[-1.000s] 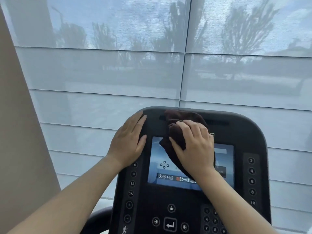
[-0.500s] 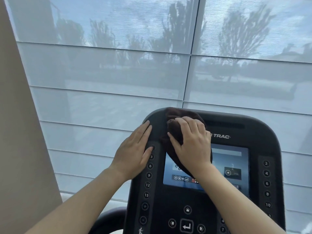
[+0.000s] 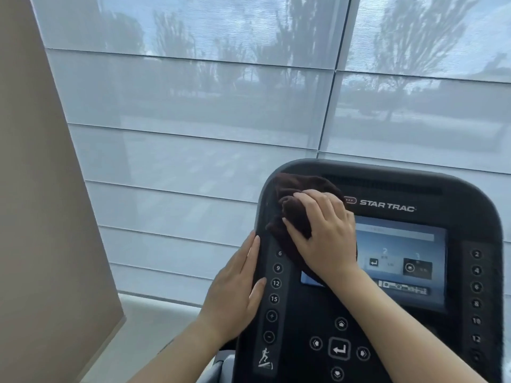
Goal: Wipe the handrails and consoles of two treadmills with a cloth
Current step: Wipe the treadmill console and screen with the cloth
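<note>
Two bare hands work at the black console [image 3: 387,327] of a treadmill, seen from our head camera. We press a dark brown cloth [image 3: 293,208] against the console's upper left corner with the right hand [image 3: 323,233], fingers curled over the bunched fabric and gripping it; part of the cloth hangs down over the left edge of the screen [image 3: 401,261]. The left hand [image 3: 235,291] lies open and flat along the console's left edge, holding nothing, its thumb beside the column of round buttons [image 3: 275,283]. To the left of the console there is open room as far as a beige wall [image 3: 41,217], with a pale window blind [image 3: 193,120] behind. The right edge of the console runs close to the frame's border. We read "STAR TRAC" above the screen, the left buttons 6, 9, 12, 15, plus and minus, and the right column 2, 4, 6, 8, 10, 12.
</note>
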Demonstrator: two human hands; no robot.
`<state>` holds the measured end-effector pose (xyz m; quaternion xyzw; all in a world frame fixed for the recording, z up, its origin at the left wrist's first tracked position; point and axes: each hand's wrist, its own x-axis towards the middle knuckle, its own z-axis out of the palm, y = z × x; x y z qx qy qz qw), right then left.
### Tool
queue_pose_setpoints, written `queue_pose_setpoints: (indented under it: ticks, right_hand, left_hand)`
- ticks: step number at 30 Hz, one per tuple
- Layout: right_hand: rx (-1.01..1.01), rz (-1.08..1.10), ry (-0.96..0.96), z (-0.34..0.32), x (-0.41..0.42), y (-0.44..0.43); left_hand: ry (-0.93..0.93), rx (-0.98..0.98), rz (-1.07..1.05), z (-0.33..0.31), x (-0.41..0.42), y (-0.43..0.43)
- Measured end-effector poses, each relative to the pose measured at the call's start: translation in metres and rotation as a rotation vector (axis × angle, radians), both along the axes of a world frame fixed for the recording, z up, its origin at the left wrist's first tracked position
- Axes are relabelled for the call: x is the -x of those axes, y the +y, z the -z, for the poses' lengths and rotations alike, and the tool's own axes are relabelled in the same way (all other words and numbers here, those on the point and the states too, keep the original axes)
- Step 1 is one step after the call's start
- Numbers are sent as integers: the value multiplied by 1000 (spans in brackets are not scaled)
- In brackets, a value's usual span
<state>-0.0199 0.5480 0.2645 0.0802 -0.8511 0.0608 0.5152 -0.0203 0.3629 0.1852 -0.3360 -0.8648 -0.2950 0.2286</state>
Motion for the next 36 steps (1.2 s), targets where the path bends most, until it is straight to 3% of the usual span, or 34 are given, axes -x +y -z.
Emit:
queue_pose_setpoints:
  ticks: [8,20,27,30,36]
  right_hand:
    - [30,49,-64,-40,26,-22]
    - [-50,-30,-108,53,-35,-27]
    - [74,54,-69,8,-12,-10]
    - [97,75,-48,17,-19,-4]
    - [112,103,-90,74,-69,21]
  left_hand:
    - [-33,-2,12,10,-4,-4]
    - [74,125,-63,7,8,-42]
    - [112,56,-46,-55,33,-24]
    - [126,68,-8,-69,31,-2]
    - [169,186,-67,-26,8,28]
